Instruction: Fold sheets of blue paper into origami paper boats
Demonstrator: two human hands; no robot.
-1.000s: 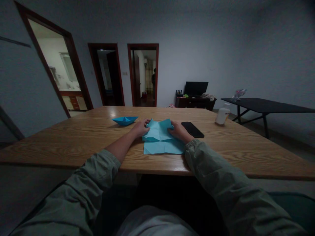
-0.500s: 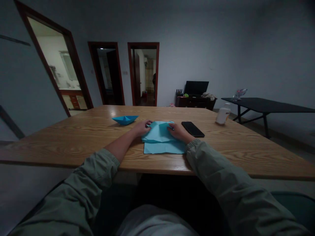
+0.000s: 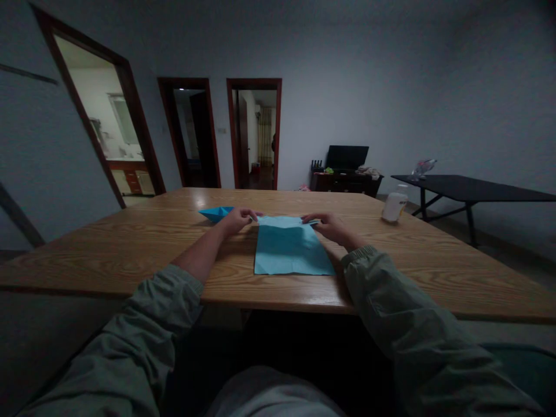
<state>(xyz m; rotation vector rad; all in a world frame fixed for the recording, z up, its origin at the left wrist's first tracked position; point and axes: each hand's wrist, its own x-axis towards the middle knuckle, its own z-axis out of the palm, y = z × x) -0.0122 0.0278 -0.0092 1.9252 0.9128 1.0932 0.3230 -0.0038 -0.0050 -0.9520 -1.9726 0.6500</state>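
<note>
Two hands work one sheet of light-blue paper (image 3: pixel 290 250) lying flat on the wooden desk (image 3: pixel 130 249), close to its near edge and straight ahead of the person. The left hand (image 3: pixel 236 219) pinches the sheet's far left corner, at about 11 o'clock from the sheet's middle, fingers closed on the paper. The right hand (image 3: pixel 329 224) pinches the far right corner, at about 1 o'clock, fingers likewise closed on it. Along the far edge between the hands, the paper is raised slightly off the desk; the rest lies flat.

A darker blue paper boat (image 3: pixel 216 213) sits on the desk just beyond the left hand, at 10 o'clock from the sheet, partly hidden by the knuckles. A white bottle (image 3: pixel 395 205) stands upright near the desk's right side, at 2 o'clock, well apart from the right hand. Both forearms wear grey-green sleeves, the left pushed up to the elbow.

Beyond the desk, three open doorways break the far wall, and a dark side table (image 3: pixel 473 188) stands at the right.
</note>
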